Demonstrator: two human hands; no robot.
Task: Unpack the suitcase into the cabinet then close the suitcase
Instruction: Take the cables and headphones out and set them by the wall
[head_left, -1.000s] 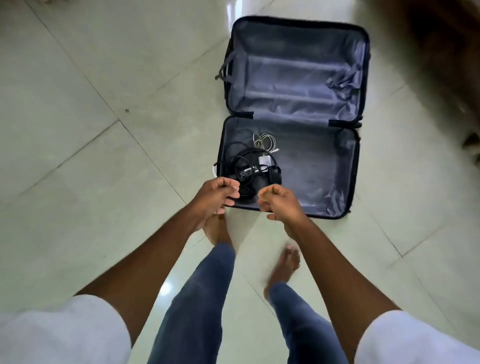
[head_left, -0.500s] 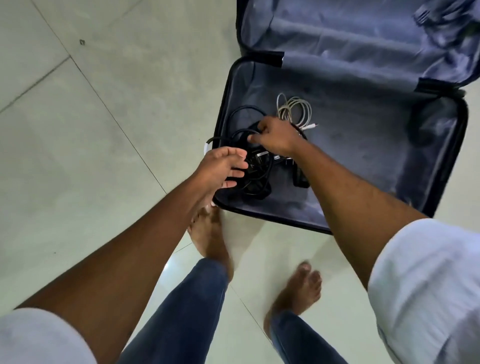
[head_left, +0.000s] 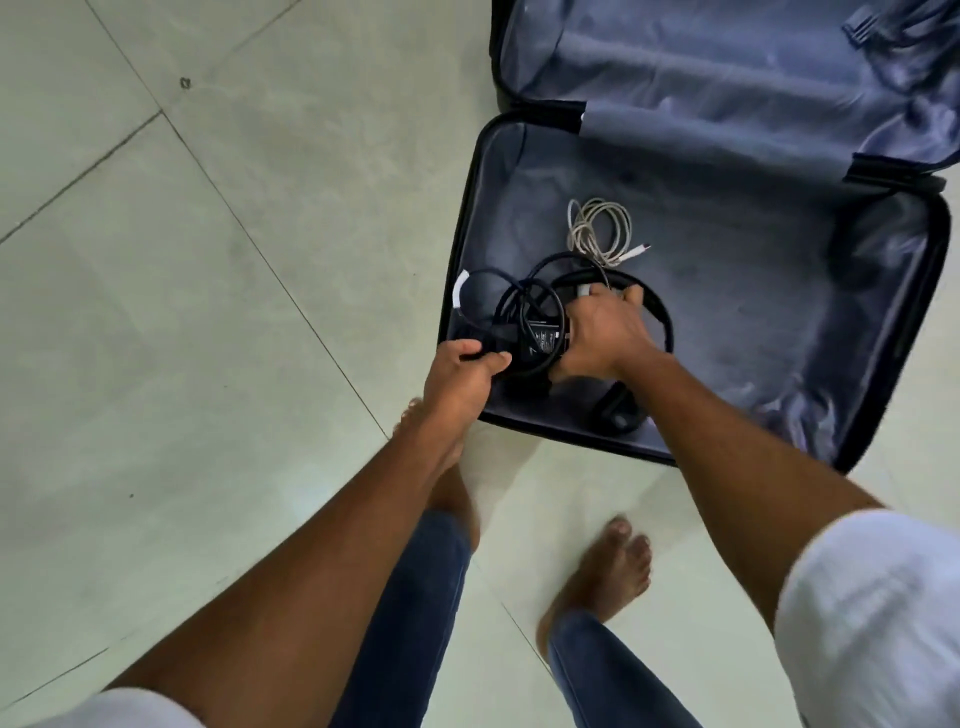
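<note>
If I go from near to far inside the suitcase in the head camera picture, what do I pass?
Headphones → right hand → white cable → hinge fold → far half's lining.

1. Suitcase (head_left: 883, 332) lining looks to me like thin grey-blue cloth, a bit shiny and wrinkled, with a dark hard rim.
2. Black cable (head_left: 524, 291) I'm seeing reads as smooth rubbery plastic, slightly glossy.
3. White cable (head_left: 602, 228) looks matt, maybe braided, can't tell.
4. Floor (head_left: 208, 312) is pale polished tile, glossy with reflections.
5. Jeans (head_left: 415, 623) are matt denim.
</note>
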